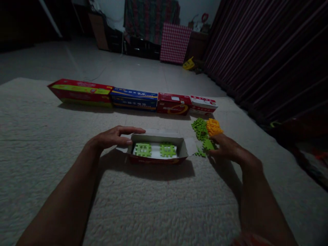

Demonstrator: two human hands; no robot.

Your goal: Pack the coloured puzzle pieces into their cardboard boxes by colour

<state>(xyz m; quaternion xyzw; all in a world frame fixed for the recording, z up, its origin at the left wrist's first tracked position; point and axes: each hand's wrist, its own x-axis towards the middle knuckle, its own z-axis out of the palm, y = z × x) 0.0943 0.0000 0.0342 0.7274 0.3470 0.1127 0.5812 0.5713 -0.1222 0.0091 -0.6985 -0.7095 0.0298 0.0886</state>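
YOUR INVENTORY
4-box row (134, 102): behind open box (153, 161). Your L hand (110, 136): spread at box's L end, prob. steadying. Your R hand (227, 147): R of box, pinching green pc (208, 145). Green pile (198, 128), orange pile (214, 127): also R, prob. for reach. Window pcs (142, 149): in box.

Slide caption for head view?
Left hand touches an open red cardboard box holding two green toothed plastic pieces; right hand holds another green piece.
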